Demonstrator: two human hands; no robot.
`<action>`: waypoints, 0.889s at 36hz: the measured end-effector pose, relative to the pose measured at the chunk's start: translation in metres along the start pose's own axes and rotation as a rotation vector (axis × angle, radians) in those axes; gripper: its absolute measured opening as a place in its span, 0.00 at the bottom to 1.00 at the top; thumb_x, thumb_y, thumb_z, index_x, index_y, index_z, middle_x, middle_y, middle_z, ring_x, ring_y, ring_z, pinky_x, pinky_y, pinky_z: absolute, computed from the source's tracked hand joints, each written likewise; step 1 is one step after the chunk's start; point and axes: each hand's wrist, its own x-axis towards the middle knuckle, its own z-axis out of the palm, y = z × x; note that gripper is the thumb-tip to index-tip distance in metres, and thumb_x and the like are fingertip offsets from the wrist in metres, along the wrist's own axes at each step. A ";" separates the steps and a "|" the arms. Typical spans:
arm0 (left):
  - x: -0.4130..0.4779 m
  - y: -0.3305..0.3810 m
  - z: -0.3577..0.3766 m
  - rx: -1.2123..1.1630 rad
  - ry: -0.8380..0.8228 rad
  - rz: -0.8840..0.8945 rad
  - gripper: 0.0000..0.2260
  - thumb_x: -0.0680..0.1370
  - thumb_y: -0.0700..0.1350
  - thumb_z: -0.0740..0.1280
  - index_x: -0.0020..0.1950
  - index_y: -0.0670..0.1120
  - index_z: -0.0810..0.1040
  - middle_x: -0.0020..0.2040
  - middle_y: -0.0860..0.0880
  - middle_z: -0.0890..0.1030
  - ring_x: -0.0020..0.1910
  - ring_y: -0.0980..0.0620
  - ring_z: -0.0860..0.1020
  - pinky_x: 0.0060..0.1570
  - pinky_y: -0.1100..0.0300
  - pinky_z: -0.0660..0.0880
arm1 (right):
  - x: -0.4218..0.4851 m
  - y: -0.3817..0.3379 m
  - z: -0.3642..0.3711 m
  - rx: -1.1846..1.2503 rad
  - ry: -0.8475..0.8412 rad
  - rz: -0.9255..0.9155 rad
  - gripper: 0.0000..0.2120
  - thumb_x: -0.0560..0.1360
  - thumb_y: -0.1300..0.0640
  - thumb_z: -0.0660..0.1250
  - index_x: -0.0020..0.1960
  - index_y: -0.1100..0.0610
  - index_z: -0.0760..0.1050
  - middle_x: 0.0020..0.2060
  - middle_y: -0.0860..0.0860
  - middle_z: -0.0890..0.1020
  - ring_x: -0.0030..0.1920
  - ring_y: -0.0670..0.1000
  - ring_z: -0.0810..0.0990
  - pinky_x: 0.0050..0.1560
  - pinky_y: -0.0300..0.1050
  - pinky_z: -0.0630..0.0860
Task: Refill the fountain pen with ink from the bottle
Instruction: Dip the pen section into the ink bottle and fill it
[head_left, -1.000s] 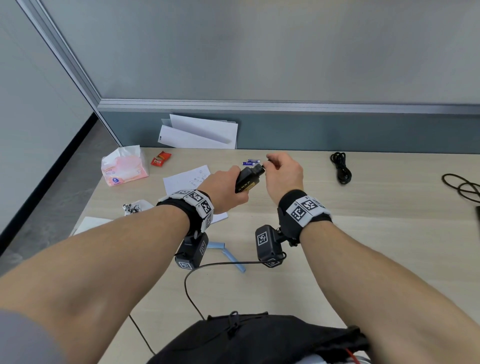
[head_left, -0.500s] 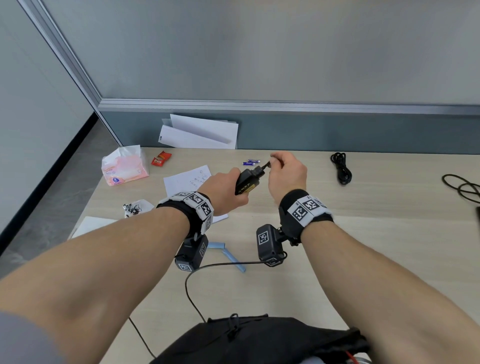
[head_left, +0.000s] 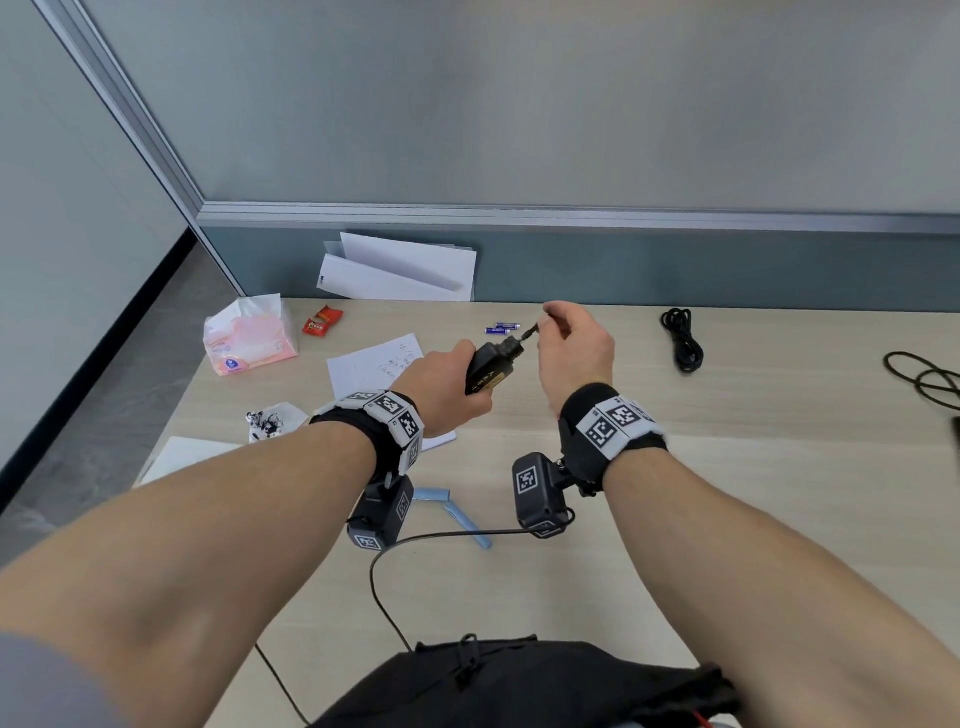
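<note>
The left hand (head_left: 447, 389) has its fingers curled round a black gold-labelled ink bottle (head_left: 488, 370), held tilted above the pale wooden desk (head_left: 727, 467). The right hand (head_left: 576, 353) pinches a thin dark pen part (head_left: 531, 331) at its fingertips, the part's lower end at the bottle's mouth.

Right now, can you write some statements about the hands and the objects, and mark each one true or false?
1. The left hand grips the black ink bottle. True.
2. The bottle stands upright, untouched. False: it is held tilted above the desk.
3. The right hand pinches a thin dark pen part at the bottle's mouth. True.
4. The pink tissue pack lies right of both hands. False: it lies far to their left.
5. The coiled black cable lies right of the right hand. True.
</note>
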 end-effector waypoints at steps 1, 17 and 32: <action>0.000 0.000 0.000 0.001 0.002 0.001 0.13 0.74 0.53 0.66 0.50 0.48 0.66 0.35 0.52 0.74 0.32 0.53 0.74 0.29 0.59 0.67 | 0.000 0.000 0.000 0.008 0.002 0.002 0.10 0.77 0.59 0.63 0.56 0.54 0.79 0.46 0.45 0.81 0.48 0.45 0.79 0.55 0.39 0.75; 0.000 0.003 -0.001 0.002 -0.014 -0.012 0.15 0.74 0.53 0.66 0.53 0.46 0.67 0.39 0.48 0.77 0.35 0.49 0.76 0.35 0.56 0.74 | 0.003 -0.001 0.000 0.030 -0.023 -0.006 0.11 0.76 0.59 0.66 0.58 0.54 0.79 0.44 0.42 0.79 0.43 0.37 0.77 0.44 0.25 0.69; 0.002 0.001 0.000 -0.012 0.011 0.006 0.14 0.74 0.53 0.66 0.51 0.48 0.66 0.35 0.52 0.74 0.32 0.54 0.74 0.29 0.59 0.68 | 0.001 0.001 0.005 0.050 -0.053 -0.005 0.11 0.75 0.59 0.67 0.57 0.54 0.79 0.41 0.39 0.79 0.44 0.40 0.78 0.44 0.26 0.71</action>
